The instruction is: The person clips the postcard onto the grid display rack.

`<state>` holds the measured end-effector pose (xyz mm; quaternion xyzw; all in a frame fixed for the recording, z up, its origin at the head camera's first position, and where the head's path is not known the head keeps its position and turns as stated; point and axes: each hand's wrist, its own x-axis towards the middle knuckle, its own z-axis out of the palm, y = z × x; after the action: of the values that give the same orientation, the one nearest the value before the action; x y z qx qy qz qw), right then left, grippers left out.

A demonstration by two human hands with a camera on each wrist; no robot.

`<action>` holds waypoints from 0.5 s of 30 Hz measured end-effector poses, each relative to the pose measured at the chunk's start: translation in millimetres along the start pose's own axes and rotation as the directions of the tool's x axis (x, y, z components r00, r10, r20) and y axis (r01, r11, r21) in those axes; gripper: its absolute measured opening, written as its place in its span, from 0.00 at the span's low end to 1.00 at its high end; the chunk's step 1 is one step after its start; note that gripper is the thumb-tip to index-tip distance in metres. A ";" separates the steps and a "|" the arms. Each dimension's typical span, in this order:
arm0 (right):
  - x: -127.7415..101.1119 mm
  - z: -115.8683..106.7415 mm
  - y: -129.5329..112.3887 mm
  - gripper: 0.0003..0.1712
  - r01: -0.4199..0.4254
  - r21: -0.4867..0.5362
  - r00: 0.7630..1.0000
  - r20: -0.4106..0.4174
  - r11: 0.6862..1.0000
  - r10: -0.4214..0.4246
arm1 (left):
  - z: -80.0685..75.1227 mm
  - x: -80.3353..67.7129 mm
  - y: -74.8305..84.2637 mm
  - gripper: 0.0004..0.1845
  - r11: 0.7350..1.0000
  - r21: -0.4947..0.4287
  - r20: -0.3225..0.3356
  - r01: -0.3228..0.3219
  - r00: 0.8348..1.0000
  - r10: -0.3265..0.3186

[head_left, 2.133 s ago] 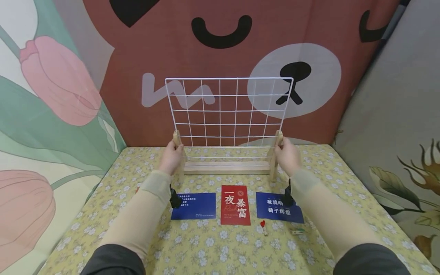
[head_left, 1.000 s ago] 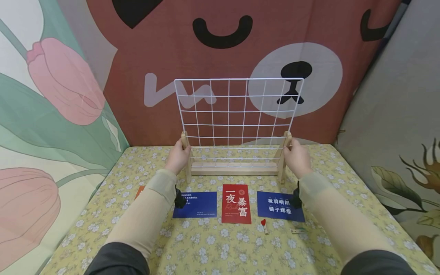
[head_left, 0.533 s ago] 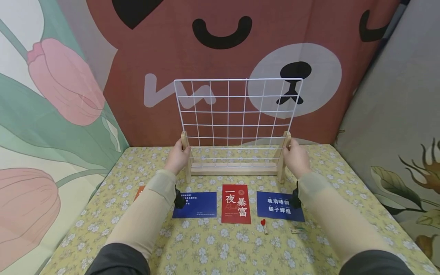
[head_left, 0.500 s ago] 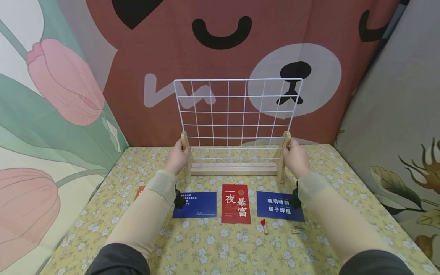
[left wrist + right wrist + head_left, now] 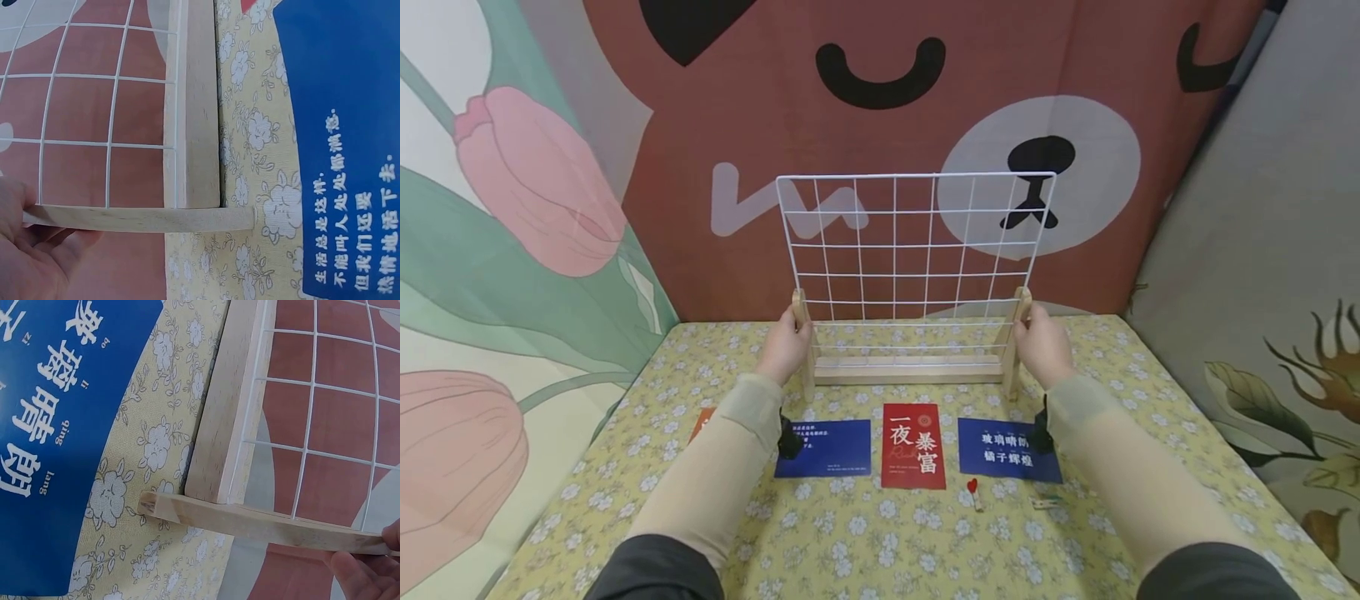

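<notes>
Far left, the left grip (image 5: 782, 346) is clamped on the left leg (image 5: 144, 220); an uneven pull there could skew the frame. Just nearer, the left blue card (image 5: 846, 454) might get scuffed if that foot slides. Centre, the white wire grid (image 5: 895, 247) stands between the legs, far side of the surface (image 5: 865, 550), and could pop loose if they spread. Right leg (image 5: 275, 530), right grip (image 5: 1045, 346) clamped round it: a lopsided release might tip everything.

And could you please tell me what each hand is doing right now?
Left hand: closed, holding the left wooden upright.
Right hand: closed, holding the right wooden upright.
</notes>
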<state>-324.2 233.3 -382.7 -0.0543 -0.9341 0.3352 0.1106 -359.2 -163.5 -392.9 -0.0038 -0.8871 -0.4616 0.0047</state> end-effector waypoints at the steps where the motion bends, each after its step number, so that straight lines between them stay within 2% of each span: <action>1: 0.0 -1.4 -0.3 0.25 0.003 -0.003 1.000 -0.003 1.000 -0.003 | -0.2 0.0 1.2 0.32 1.000 0.000 0.000 -0.001 1.000 0.001; 6: -1.4 -4.2 -0.6 0.25 0.010 -0.002 1.000 0.003 1.000 -0.010 | -0.4 -2.4 3.1 0.32 1.000 -0.014 -0.002 -0.001 1.000 0.001; 15: -6.1 -5.1 3.6 0.30 0.012 0.053 0.998 0.057 0.999 -0.015 | 0.5 -7.3 -1.5 0.32 0.997 -0.079 -0.009 -0.006 1.000 0.005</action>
<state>-316.9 238.1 -382.1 -0.0354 -0.9281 0.3603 0.0872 -352.0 -164.0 -394.5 -0.0045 -0.8682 -0.4961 0.0098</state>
